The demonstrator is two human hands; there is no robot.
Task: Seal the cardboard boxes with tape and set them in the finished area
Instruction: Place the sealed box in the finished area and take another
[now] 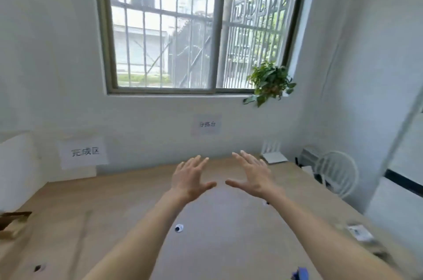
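Two hands fill the middle of my view, raised side by side above the table with palms facing away and down. My left hand [191,176] has its fingers spread and straight, thumb pointing inward; my right hand [251,174] mirrors it, fingers fanned wide, thumb tips nearly meeting across a small gap. Neither holds anything.

Below them runs one long light-wood table [114,211], and I count two round cable holes in it: one with a pale ring [179,228] just under my left forearm, one dark hole [39,267] near the lower left corner. At the left edge I see one piece of brown cardboard [13,220], blurred, so I cannot tell if it is a whole box or a flap. One small blue object [299,274] sits at the bottom edge by my right arm, too cut off to identify. One crumpled white wrapper [359,231] lies toward the table's right side.

On the white wall I count two paper signs: a larger white sheet with dark characters [83,152] at the left, marking the finished area, and a smaller sheet [206,124] in the centre under the window. One white router with upright antennas [273,152] stands at the table's far right corner, and one white round-backed chair [336,172] is beside it. One barred sliding window [196,27] sits above, with one leafy green plant [270,82] on its sill at the right.
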